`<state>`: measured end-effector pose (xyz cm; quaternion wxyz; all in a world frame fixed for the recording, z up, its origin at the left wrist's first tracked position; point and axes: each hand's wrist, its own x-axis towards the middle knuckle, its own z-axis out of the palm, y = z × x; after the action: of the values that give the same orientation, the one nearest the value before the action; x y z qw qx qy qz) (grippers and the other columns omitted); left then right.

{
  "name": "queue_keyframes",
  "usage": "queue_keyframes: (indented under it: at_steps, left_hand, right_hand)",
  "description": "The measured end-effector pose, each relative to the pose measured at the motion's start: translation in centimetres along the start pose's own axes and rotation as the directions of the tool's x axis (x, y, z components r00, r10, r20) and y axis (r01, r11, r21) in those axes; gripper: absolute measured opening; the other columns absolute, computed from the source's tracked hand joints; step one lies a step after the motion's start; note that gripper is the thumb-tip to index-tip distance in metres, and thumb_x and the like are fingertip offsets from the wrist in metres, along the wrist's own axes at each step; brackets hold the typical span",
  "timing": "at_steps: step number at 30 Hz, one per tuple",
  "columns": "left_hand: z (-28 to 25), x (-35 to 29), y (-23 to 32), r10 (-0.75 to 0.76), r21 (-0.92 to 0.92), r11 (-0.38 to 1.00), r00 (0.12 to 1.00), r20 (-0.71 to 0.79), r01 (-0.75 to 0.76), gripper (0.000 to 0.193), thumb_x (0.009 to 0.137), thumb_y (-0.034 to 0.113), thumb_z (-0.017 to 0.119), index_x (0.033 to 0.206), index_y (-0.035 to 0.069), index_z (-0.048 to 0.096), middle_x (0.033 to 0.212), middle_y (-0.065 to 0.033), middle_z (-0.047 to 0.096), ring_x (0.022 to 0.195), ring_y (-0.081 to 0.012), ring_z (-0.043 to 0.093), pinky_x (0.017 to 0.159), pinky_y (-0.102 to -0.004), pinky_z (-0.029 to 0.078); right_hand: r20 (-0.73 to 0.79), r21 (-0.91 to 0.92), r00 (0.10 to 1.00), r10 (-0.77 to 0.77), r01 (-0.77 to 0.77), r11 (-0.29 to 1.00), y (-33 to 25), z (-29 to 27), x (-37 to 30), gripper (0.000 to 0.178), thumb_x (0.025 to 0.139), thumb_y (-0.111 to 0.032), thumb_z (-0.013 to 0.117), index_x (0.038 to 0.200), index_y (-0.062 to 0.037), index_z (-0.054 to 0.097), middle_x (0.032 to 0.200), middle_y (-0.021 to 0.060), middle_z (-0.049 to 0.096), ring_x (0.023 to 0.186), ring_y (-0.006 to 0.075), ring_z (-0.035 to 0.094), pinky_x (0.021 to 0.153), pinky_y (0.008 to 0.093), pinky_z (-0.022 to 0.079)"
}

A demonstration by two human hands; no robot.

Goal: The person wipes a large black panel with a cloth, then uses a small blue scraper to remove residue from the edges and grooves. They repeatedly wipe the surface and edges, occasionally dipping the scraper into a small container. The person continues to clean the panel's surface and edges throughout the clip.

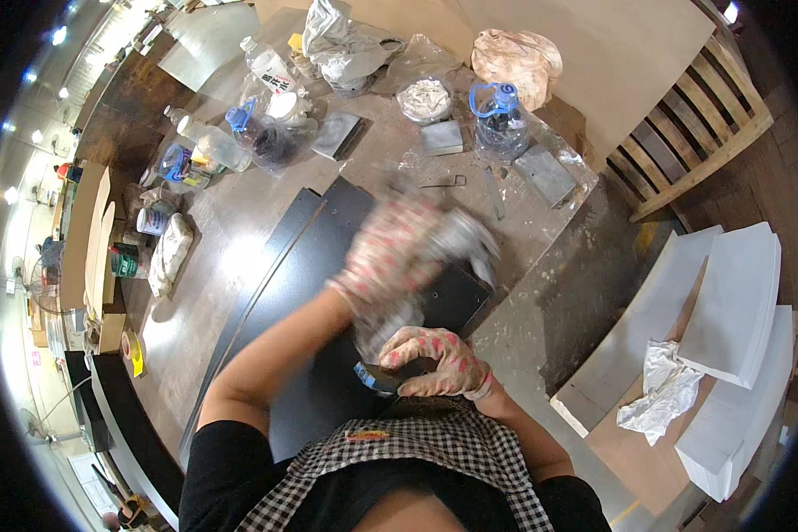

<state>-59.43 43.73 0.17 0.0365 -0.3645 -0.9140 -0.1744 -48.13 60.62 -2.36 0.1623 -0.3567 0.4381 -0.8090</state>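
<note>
Both hands wear whitish gloves with red dots. My left hand [386,253] is smeared by motion above a dark flat panel [297,355]. A whitish-grey rag [465,244], blurred too, spreads out around this hand and seems gripped in it, though the fingers do not show clearly. Close to my checked apron [408,448], my right hand [439,359] curls its thumb and fingers around a dark object with a blue edge [377,379]. Its kind cannot be made out. The panel lies on a worn brown table [208,288].
Plastic bottles [217,146] and tubs crowd the far left. At the far right stand a blue-capped jug [502,129], a bowl of white material [426,99] and grey blocks [545,175]. White panels [731,297] and a crumpled cloth [661,390] lie beyond the table's right edge.
</note>
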Motion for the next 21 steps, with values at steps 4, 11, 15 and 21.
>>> queue_keyframes:
  at_steps: [4, 11, 15, 21]
  left_hand:
    - [3.8, 2.3, 7.1, 0.268, -0.152, 0.953, 0.963, 0.022, -0.261, 0.065, 0.074, 0.036, 0.074, 0.130, 0.009, 0.058, 0.131, -0.0146, 0.059, 0.124, -0.0342, 0.055, 0.107, -0.0484, 0.040]
    - [3.5, 0.7, 14.3, 0.513, -0.350, 0.851, 0.760, 0.399, -0.391, 0.047, 0.078, 0.026, 0.067, 0.122, 0.011, 0.063, 0.110, -0.0143, 0.064, 0.101, -0.0325, 0.064, 0.084, -0.0419, 0.053]
    - [1.4, -6.5, 13.5, 0.383, -0.727, 0.682, 0.886, 0.262, -0.080, 0.054, 0.075, 0.019, 0.074, 0.126, 0.012, 0.060, 0.114, -0.0142, 0.067, 0.102, -0.0349, 0.066, 0.088, -0.0443, 0.054]
    - [-3.1, -13.5, 11.9, 0.173, -0.794, 0.585, 0.932, 0.319, 0.163, 0.053, 0.079, 0.030, 0.079, 0.122, 0.005, 0.063, 0.115, -0.0152, 0.068, 0.104, -0.0349, 0.067, 0.091, -0.0426, 0.053]
  right_hand:
    - [-0.074, 0.383, 0.997, -0.001, 0.029, 0.923, -2.9, -0.2, -2.0, 0.045, 0.076, -0.009, 0.084, 0.117, -0.0029, 0.064, 0.111, 0.0152, 0.068, 0.105, 0.0272, 0.064, 0.095, 0.0415, 0.049]
    - [-0.785, -0.221, 0.579, -0.221, 0.071, 0.973, -9.2, -1.1, -9.0, 0.049, 0.076, -0.012, 0.084, 0.122, -0.0084, 0.066, 0.115, 0.0115, 0.066, 0.100, 0.0255, 0.064, 0.087, 0.0375, 0.052]
    - [-0.535, -0.835, 0.759, -0.370, -0.410, 0.366, -7.3, -2.2, -8.9, 0.055, 0.074, -0.003, 0.081, 0.125, -0.0114, 0.064, 0.115, 0.0122, 0.064, 0.102, 0.0287, 0.064, 0.087, 0.0390, 0.053]
    - [-0.436, -0.897, 0.788, -0.435, -0.421, 0.136, -4.6, -3.1, -6.5, 0.053, 0.074, -0.007, 0.083, 0.123, -0.0122, 0.064, 0.115, 0.0128, 0.062, 0.103, 0.0326, 0.061, 0.087, 0.0420, 0.053]
